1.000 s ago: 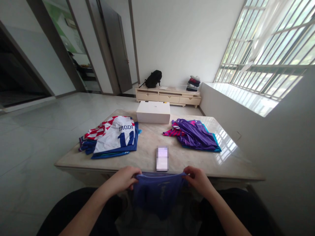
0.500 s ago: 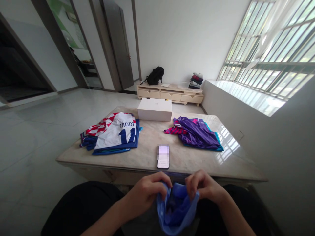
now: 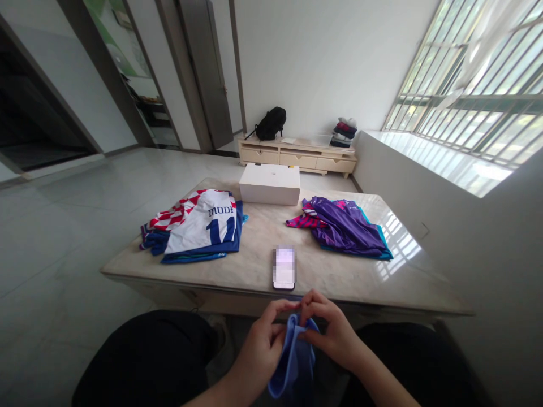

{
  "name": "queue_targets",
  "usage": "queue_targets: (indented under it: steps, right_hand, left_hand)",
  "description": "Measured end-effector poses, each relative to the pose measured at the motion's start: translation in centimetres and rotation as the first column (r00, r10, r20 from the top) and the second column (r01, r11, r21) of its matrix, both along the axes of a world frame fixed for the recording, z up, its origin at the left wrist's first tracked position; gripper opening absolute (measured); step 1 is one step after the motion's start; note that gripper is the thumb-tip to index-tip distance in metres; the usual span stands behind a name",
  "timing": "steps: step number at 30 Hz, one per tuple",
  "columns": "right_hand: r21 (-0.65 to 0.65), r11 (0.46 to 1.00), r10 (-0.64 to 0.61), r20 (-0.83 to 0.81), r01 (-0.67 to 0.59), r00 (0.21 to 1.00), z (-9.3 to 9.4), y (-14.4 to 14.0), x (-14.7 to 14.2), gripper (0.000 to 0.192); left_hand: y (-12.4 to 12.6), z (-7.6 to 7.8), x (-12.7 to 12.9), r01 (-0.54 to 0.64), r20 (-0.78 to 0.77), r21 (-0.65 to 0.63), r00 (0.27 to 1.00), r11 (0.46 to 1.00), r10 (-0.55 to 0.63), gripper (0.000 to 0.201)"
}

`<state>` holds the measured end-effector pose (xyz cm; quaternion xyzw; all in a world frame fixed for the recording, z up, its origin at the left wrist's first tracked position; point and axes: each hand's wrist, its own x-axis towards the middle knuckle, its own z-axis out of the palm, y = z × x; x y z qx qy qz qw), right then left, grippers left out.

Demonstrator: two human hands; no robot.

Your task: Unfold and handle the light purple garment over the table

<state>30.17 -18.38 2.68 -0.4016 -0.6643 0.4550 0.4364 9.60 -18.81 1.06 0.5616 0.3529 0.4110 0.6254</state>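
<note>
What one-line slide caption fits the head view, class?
Both hands, left hand and right hand, pinch a folded blue garment together before a marble table holding jerseys.

Below the grip, the blue garment (image 3: pixel 292 362) runs out of the bottom edge, so its kind cannot be told. The left hand (image 3: pixel 261 353) and right hand (image 3: pixel 333 333) cover its top hem. Just beyond the grip, the phone (image 3: pixel 284 268) screen is blurred, unreadable.
</note>
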Motion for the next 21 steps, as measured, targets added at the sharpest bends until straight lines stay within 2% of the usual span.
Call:
queue_targets:
  steps: [5, 8, 11, 13, 15, 16, 17, 20, 21]
  right_hand:
    - [-0.074, 0.996, 0.045, 0.011, -0.044, 0.999, -0.9, -0.1, 0.3, 0.012]
    - [-0.095, 0.995, 0.024, 0.058, -0.018, 0.998, -1.1, 0.0, 0.4, 0.012]
    - [-0.076, 0.997, 0.000, 0.068, 0.005, 0.998, -0.9, 0.2, 0.7, 0.013]
    - [-0.086, 0.996, -0.012, 0.037, 0.015, 0.999, -0.8, 0.4, 1.0, 0.014]
    - [-0.112, 0.993, -0.026, -0.033, 0.023, 0.999, -1.0, 0.5, 1.5, 0.017]
    - [-0.124, 0.992, -0.039, -0.076, 0.030, 0.996, -1.1, 0.6, 1.8, 0.019]
    - [-0.133, 0.990, -0.057, -0.119, 0.041, 0.991, -1.3, 0.6, 2.2, 0.022]
    - [-0.169, 0.984, -0.082, -0.154, 0.056, 0.985, -1.5, 0.7, 3.4, 0.039]
    - [-0.173, 0.984, -0.071, -0.128, 0.048, 0.989, -1.3, 0.7, 3.8, 0.043]
  left_hand:
    - [-0.2, 0.2, 0.2, 0.022, -0.092, 0.012, 0.995, 1.000, -0.021, 0.064]
    - [-0.4, 0.9, 0.1, 0.054, -0.171, 0.052, 0.984, 0.997, -0.044, 0.059]
    - [-0.4, 1.4, -0.3, 0.096, -0.179, 0.069, 0.980, 0.993, -0.082, 0.054]
    - [-0.3, 1.7, -0.5, 0.135, -0.233, 0.089, 0.966, 0.987, -0.111, 0.068]
    - [0.0, 1.9, -0.7, 0.158, -0.357, 0.118, 0.928, 0.980, -0.106, 0.088]
    - [0.2, 2.0, -0.7, 0.164, -0.428, 0.130, 0.899, 0.978, -0.094, 0.089]
    - [0.4, 2.2, -0.8, 0.174, -0.494, 0.142, 0.866, 0.974, -0.082, 0.078]
    - [1.0, 2.9, -0.9, 0.221, -0.623, 0.182, 0.780, 0.958, -0.062, 0.022]
    - [1.2, 3.1, -1.0, 0.236, -0.641, 0.201, 0.766, 0.951, -0.055, 0.016]
